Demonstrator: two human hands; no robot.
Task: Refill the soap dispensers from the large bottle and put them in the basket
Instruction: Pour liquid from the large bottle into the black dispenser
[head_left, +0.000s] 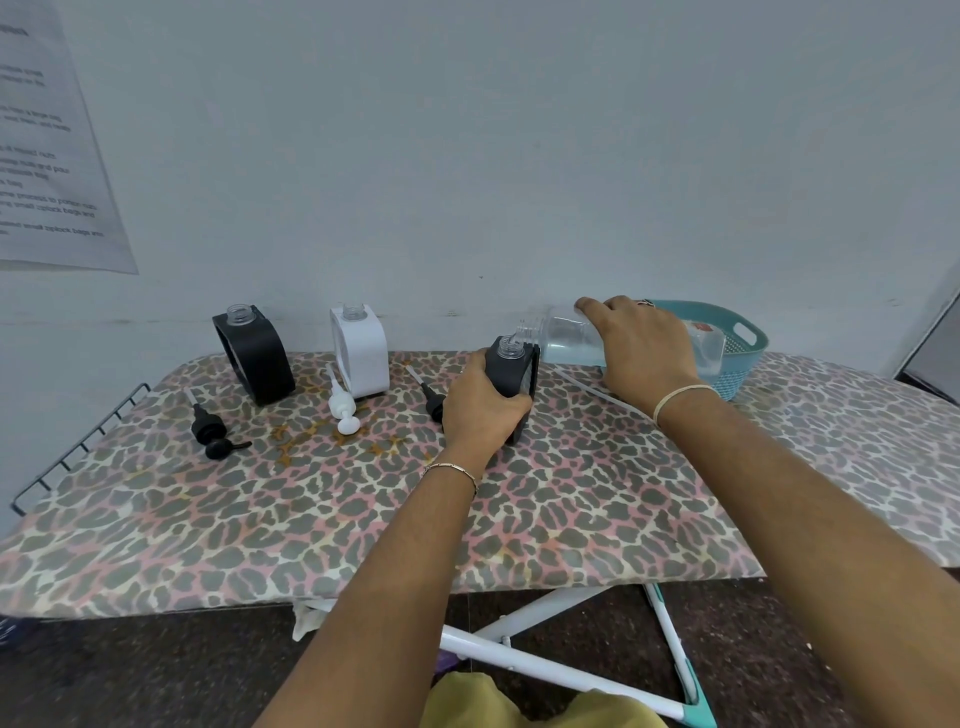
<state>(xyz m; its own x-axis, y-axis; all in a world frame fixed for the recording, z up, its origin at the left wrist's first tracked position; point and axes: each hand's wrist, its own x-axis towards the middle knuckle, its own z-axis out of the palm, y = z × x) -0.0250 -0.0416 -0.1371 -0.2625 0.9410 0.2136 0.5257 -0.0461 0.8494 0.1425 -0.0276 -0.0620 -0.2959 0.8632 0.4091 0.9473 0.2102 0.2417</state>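
Note:
My left hand grips a black soap dispenser standing upright on the board, its clear neck uncapped. My right hand holds the large clear bottle tipped on its side, its mouth right at the dispenser's neck; pale blue liquid lies inside it. Behind that hand sits the teal basket. Further left stand another black dispenser and a white dispenser, both with open necks.
Three loose pump heads lie on the leopard-print ironing board: a black pump, a white pump and a second black pump. A wire rack edges the board's left end. A wall stands close behind.

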